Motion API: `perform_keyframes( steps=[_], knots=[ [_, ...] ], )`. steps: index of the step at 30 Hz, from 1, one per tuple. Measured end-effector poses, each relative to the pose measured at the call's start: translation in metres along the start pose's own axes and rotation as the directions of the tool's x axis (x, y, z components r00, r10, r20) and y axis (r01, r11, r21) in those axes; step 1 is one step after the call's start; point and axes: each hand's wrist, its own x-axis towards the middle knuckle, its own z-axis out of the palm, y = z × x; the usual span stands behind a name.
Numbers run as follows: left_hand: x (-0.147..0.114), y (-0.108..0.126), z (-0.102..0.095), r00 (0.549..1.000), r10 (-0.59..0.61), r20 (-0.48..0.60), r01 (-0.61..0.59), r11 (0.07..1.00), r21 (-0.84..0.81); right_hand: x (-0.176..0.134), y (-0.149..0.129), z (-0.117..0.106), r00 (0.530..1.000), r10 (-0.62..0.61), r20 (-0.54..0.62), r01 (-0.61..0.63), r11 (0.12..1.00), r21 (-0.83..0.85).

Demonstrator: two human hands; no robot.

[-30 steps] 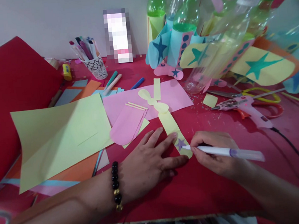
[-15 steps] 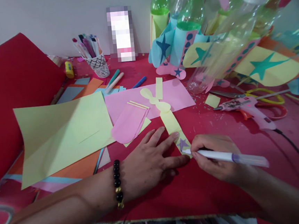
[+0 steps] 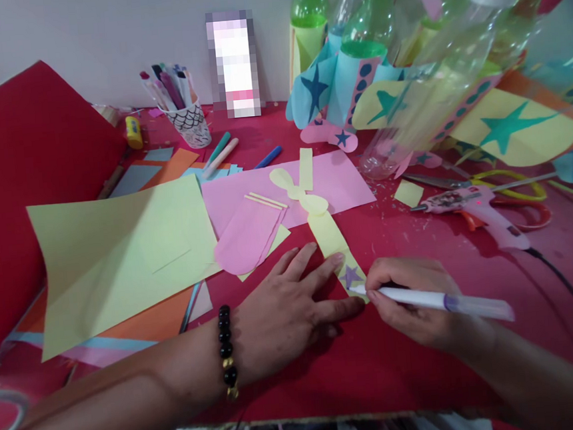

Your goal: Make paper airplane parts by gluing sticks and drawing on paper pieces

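Fingers spread, my left hand (image 3: 294, 301) lies flat on the red table and on a yellow paper strip (image 3: 327, 231), pressing it down. A purple star (image 3: 350, 275) is drawn near the strip's lower end. My right hand (image 3: 414, 297) grips a white marker (image 3: 414, 297) with a purple band, its tip touching the paper beside the star. Just above the strip lie small rounded yellow paper pieces (image 3: 314, 204). Pink rounded cutouts (image 3: 248, 238) sit to the left, on a pink sheet (image 3: 348, 176) and a bit of yellow paper.
A large yellow sheet (image 3: 119, 256) covers other coloured paper at left. Behind stand a cup of markers (image 3: 191, 126) and a blurred-out upright screen (image 3: 235, 65). Decorated bottles (image 3: 364, 41) crowd the back right. A pink glue gun (image 3: 486, 207) with a cord lies beside scissors (image 3: 509, 185).
Both hands keep nearly the same place. The marker's tip stays by the star, with only a slight shift of the whole view.
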Motion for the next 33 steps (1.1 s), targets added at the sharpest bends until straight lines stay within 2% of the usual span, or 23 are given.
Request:
perform_keyframes(
  steps=[9,33],
  knots=[
    [0.0005,0.0,-0.0004,1.0,-0.022,0.012,0.022,1.0,-0.007,0.0029,0.0013,-0.0076,0.979,0.16,-0.128,-0.171,0.982,-0.076],
    [0.0013,0.0002,-0.0007,1.0,-0.018,0.012,0.018,1.0,0.006,0.0049,0.007,-0.0027,0.975,0.2,-0.095,-0.211,0.971,-0.112]
  ],
)
